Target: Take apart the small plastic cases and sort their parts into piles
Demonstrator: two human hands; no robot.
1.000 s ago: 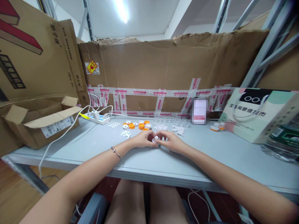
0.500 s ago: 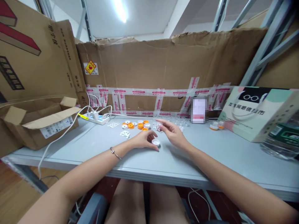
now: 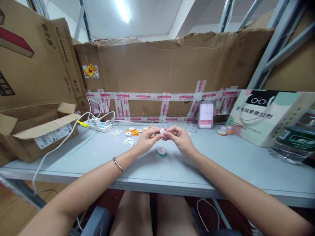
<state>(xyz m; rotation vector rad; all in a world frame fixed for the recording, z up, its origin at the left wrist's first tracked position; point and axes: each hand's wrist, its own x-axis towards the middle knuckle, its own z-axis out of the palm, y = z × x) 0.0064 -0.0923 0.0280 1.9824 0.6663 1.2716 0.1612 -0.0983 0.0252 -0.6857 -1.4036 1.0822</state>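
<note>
In front of me, both hands meet above the table around a small white plastic piece [image 3: 162,131]. My left hand [image 3: 147,139] pinches it from the left between thumb and fingers. From the right, my right hand [image 3: 180,139] has its thumb and fingertips closed against the same piece. The fingers cover part of it, so its full shape is hidden. Below the hands, a small round cap-like part [image 3: 161,151] with a pale top and teal lower edge rests on the table, touched by neither hand. Orange and white round parts [image 3: 135,132] lie behind my left hand.
Small white discs [image 3: 129,142] and white rings [image 3: 116,132] lie at left. Clear plastic parts [image 3: 189,127] stand behind the hands. Around them are a power strip [image 3: 100,125], an open carton [image 3: 46,131], a phone [image 3: 206,114], a paper bag [image 3: 261,121] and a large bottle [image 3: 292,141].
My left hand has left the round part on the table and risen to meet my right hand. My right hand has closed in from the small parts onto the white piece. The view has shifted slightly.
</note>
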